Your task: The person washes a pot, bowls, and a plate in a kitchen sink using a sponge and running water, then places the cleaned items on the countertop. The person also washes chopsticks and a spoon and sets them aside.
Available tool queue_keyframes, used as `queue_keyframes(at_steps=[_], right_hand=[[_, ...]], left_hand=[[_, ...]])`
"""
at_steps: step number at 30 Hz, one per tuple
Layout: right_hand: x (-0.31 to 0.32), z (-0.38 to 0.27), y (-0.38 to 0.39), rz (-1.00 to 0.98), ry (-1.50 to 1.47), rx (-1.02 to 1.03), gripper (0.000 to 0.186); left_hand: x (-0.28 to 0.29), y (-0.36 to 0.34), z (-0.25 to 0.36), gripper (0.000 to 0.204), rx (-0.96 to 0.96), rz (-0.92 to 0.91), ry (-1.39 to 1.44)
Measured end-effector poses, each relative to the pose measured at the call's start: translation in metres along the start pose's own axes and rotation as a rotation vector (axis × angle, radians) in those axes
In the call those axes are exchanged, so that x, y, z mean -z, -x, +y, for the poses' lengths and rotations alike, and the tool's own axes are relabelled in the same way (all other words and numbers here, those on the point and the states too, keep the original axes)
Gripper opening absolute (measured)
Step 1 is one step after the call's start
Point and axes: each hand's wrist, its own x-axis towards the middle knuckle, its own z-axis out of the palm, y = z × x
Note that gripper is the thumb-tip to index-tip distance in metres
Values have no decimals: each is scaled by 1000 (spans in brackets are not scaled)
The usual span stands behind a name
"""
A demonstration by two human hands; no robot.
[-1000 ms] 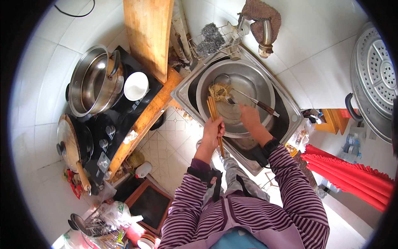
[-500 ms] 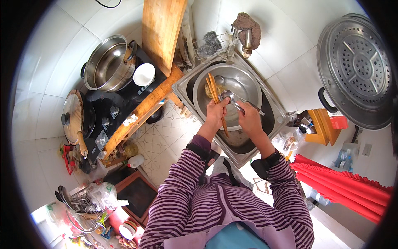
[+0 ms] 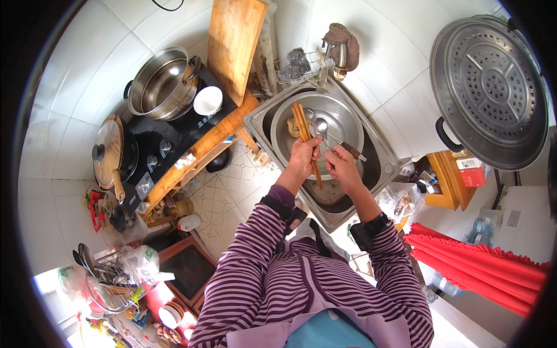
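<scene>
My left hand (image 3: 304, 155) is closed around a bunch of wooden chopsticks (image 3: 302, 123), which slant over a round metal basin (image 3: 349, 119). Close beside it, my right hand (image 3: 342, 167) pinches the handle of a metal spoon (image 3: 320, 125), its bowl pointing away from me above the basin. Another utensil with a dark wooden handle (image 3: 352, 151) leans across the basin's right side, just beyond my right fingers. Inside the basin, partly behind the chopsticks, lies a yellowish tangled clump (image 3: 293, 126). The basin sits in a steel sink (image 3: 392, 168).
At left, a black stove (image 3: 169, 134) carries a steel pot (image 3: 156, 93), a white bowl (image 3: 208, 101) and a lidded pan (image 3: 108, 152). A wooden board (image 3: 235, 49) stands behind. A faucet (image 3: 341, 61) rises beyond the sink; a steamer tray (image 3: 493, 87) hangs at right.
The spoon's bowl has turned and shifted slightly away from me, and my hands have drawn a little apart. The wooden-handled utensil now shows more clearly. The whole view has shifted slightly.
</scene>
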Motion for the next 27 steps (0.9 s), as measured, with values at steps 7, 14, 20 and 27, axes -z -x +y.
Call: queue_keyframes(at_steps=[7,14,20,27], right_hand=[[-7,-3,1,-17,42,49,20],[-11,-2,-2,-30,-35,54,16],[-13,1,-6,99,117,157,15],[-15,-4,-6,134,164,139,13]], left_hand=[[8,1,1,9,86,-143,4],[8,5,7,15,67,-63,-35],[3,-4,18,15,-96,161,-118],[4,-12,22,22,-262,296,-329]])
